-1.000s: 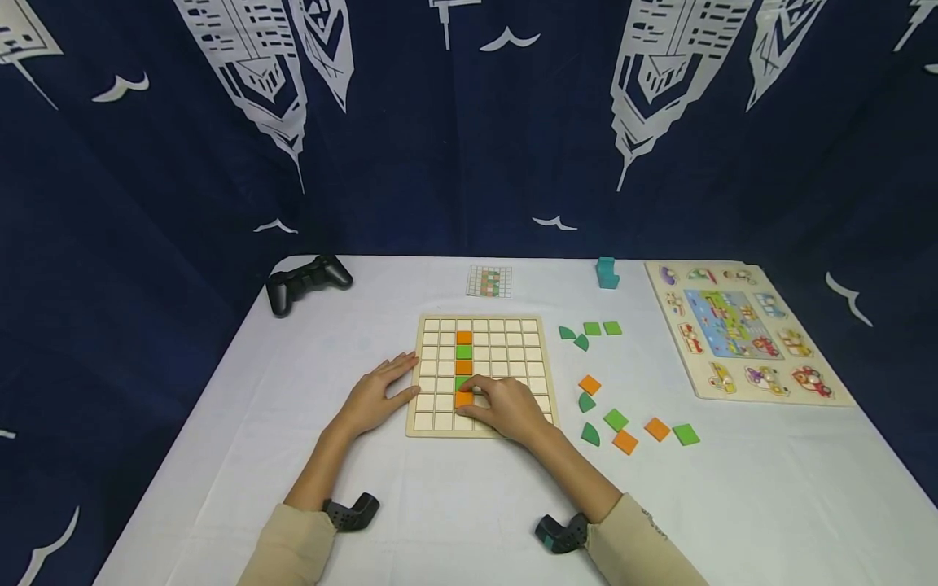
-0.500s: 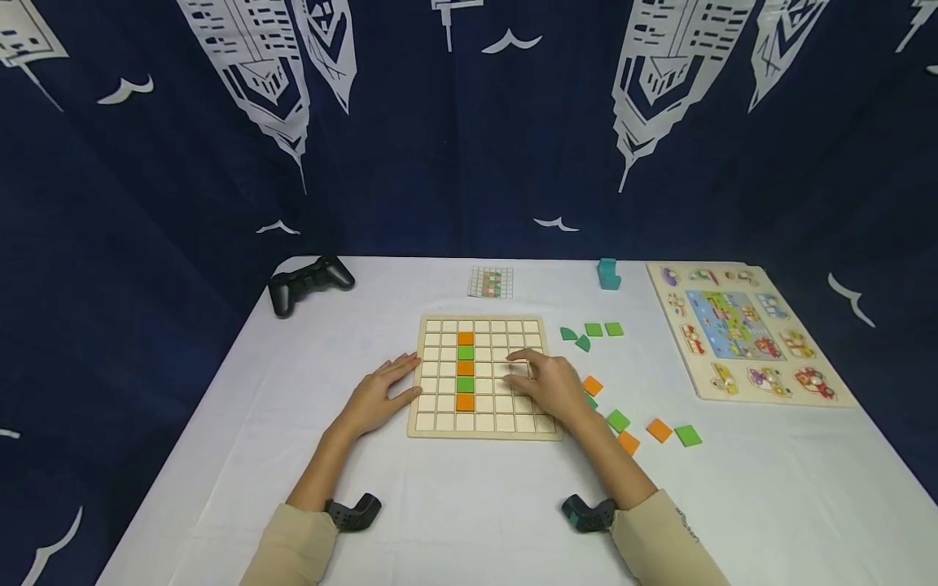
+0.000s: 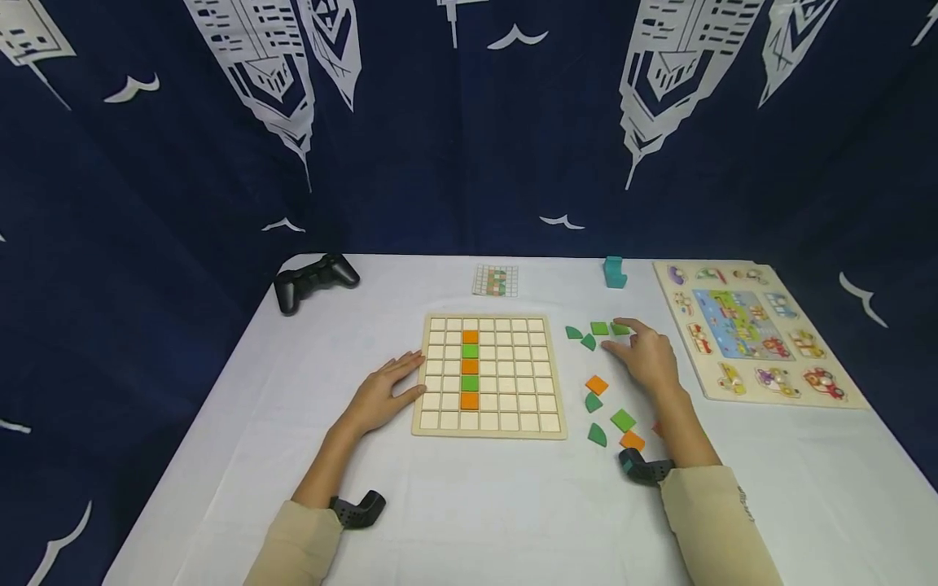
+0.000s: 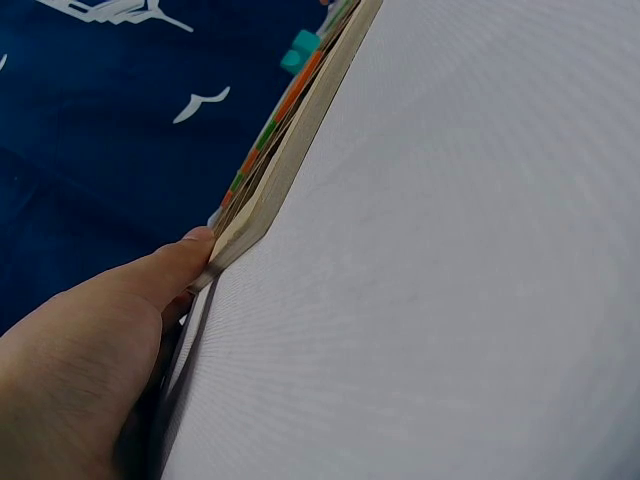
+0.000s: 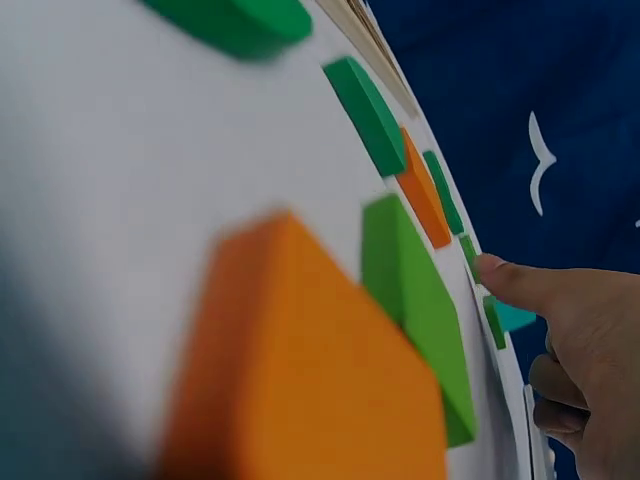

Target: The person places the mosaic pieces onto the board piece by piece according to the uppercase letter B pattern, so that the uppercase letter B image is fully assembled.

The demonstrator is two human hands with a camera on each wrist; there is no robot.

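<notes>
A wooden grid board point(image 3: 513, 435) lies on the white table with a column of alternating orange squares point(image 3: 469, 366) and green squares point(image 3: 470, 382) in it. Fingertips and thumb of my left hand point(image 3: 377, 399) rest against its left edge, fingers extended; the left wrist view shows the thumb at the board's corner point(image 4: 225, 250). Beyond the board's right side, my right hand point(image 3: 648, 358) reaches over a green square tile point(image 3: 620, 330), thumb and index finger parted around it. Beside that tile lie another green square point(image 3: 599, 329) and two dark green quarter-circle tiles point(image 3: 589, 343).
Loose tiles, including an orange square point(image 3: 597, 385) and a dark green quarter-circle point(image 3: 597, 435), lie right of the board. A small pattern card point(image 3: 495, 281) sits behind it. Around are a black game controller point(image 3: 317, 282), a teal block point(image 3: 614, 273) and a wooden picture puzzle point(image 3: 762, 342).
My right hand has left the lowest orange square in the column and moved right and away, past the board's edge to the loose green tiles. My left hand stays at the board's left edge.
</notes>
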